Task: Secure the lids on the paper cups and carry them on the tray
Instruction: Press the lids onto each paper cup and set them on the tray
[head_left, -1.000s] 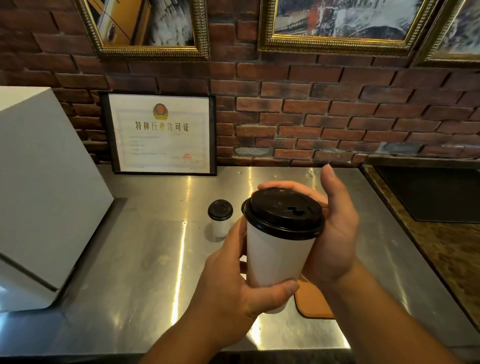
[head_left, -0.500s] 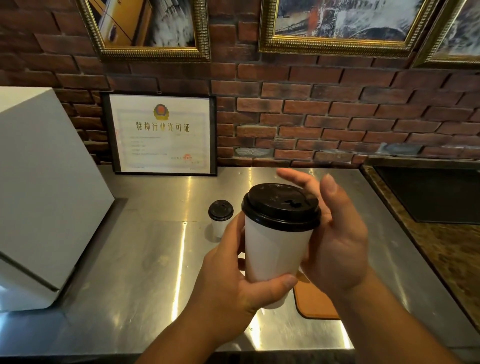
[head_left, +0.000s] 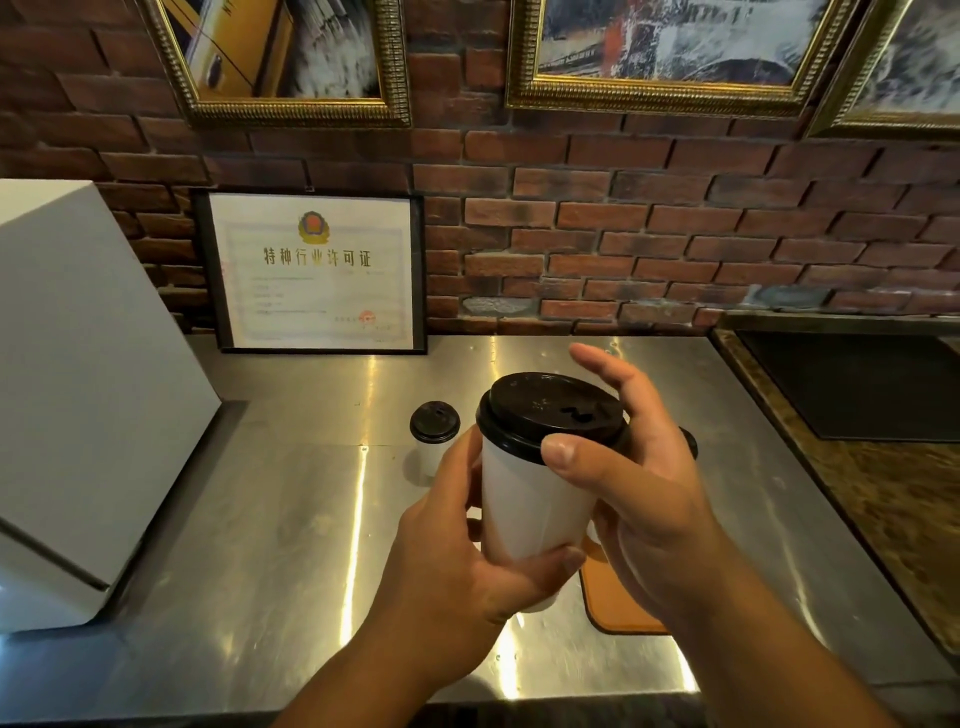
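Head camera looks down at a steel desk (head_left: 260, 545) that stands against a brick wall (head_left: 675, 234). Both hands hold one white paper cup (head_left: 530, 509) in the air above the near middle of the desk. The left hand (head_left: 467, 561) grips the lower part of the cup, with the thumb across its near side and the fingers behind it. The right hand (head_left: 649, 509) is cupped round the black lid (head_left: 550, 410) that sits on the cup: its thumb (head_left: 563, 452) presses on the near rim, the other fingers reach round the far right side, and the index finger is lifted free above the lid.

Under the hands an orange tray (head_left: 618, 613) lies on the desk, mostly hidden by the right hand. A second cup (head_left: 428, 460), also with a black lid, stands on the desk farther away, just left of the held cup. At the left stands a white box (head_left: 78, 389), and a framed certificate (head_left: 317, 270) leans on the wall.
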